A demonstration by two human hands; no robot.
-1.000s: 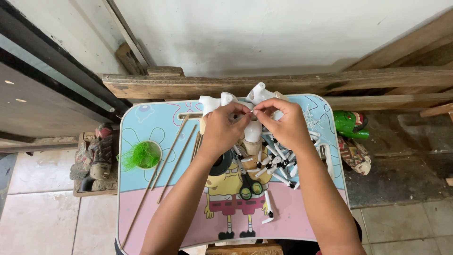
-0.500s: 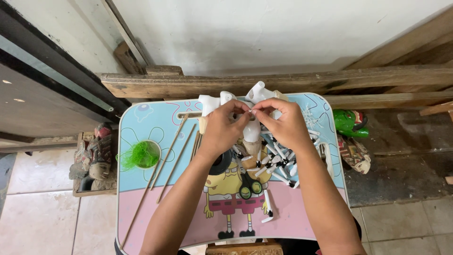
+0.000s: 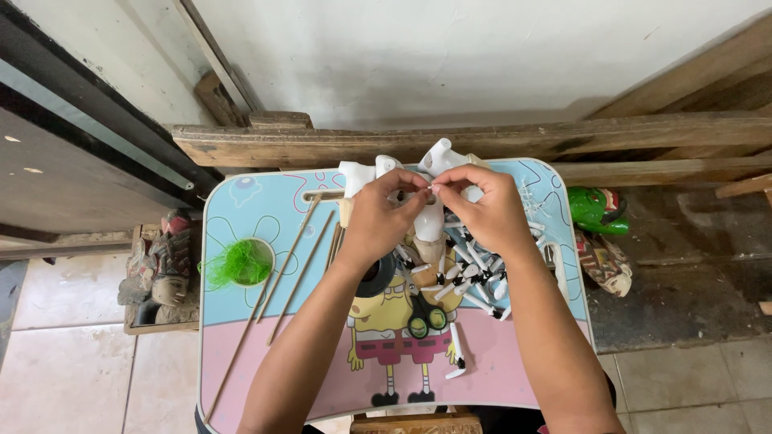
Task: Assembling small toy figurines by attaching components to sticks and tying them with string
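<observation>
White and smooth, the small carved figure (image 3: 429,219) stands upright on the far half of the small table (image 3: 241,345), directly below the two hands. Its upper end is hidden behind the fingertips; its lower part shows as a pale tapered body between the wrists. More white carved pieces (image 3: 358,173) stand just behind it at the table's far edge.

The left hand (image 3: 378,221) and right hand (image 3: 482,209) meet above the figure, fingertips almost touching. The right thumb and forefinger are pinched closed on something very small and thin; what it is cannot be told. The left fingers are curled closed at the same spot, against the top of the figure; whether they grip the figure or the small item cannot be told.

Both forearms rise from the near edge of the table and converge at the figure. Both hands show their backs to the camera, knuckles up.

Around the work:
- A heap of small white sticks with dark tips (image 3: 474,281) lies just right of the figure.
- Scissors with black handles (image 3: 422,313) lie near the table's centre.
- A roll of black tape (image 3: 376,277) lies partly under the left wrist.
- Thin wooden rods (image 3: 297,249) lie slanted on the left.
- A tuft of green fibre (image 3: 237,265) lies well apart on the left.
</observation>
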